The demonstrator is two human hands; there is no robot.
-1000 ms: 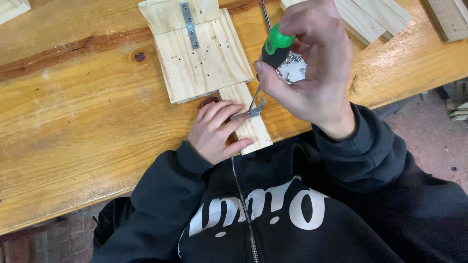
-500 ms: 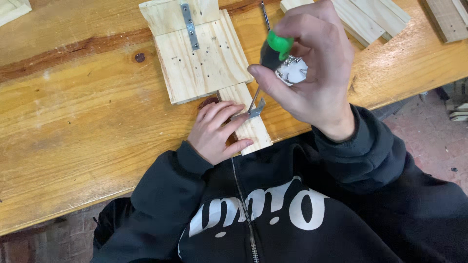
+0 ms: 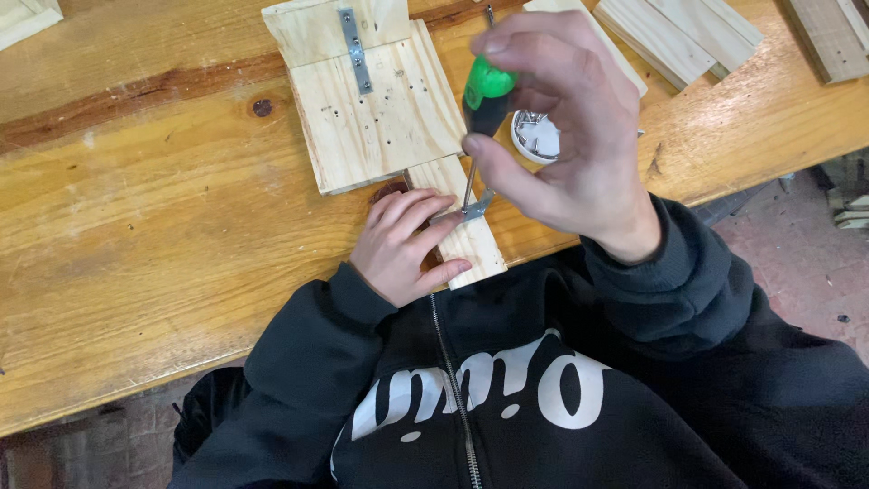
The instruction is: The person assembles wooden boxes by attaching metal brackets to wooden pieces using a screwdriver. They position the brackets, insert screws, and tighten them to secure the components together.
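Right hand: the right hand point(image 3: 566, 136) is clenched around the green-and-black handle of a screwdriver point(image 3: 482, 109), held nearly upright, its tip down on a small metal bracket point(image 3: 472, 208).
Left hand: the left hand point(image 3: 403, 243) lies flat, fingers spread, pressing a narrow wood strip point(image 3: 466, 226) against the counter point(image 3: 136, 226); it grasps nothing.
Workpiece: the strip sits at the near edge of the counter, butted against a wider pine board point(image 3: 376, 118) that carries a longer metal plate point(image 3: 355, 50).
Nearby: a round white dish point(image 3: 532, 138) behind the right hand; more boards point(image 3: 679, 32) at the far right corner.
Doing it well: I judge the shaft should stay square to the bracket, with firm downward pressure, and the left fingertips kept clear of the tip.
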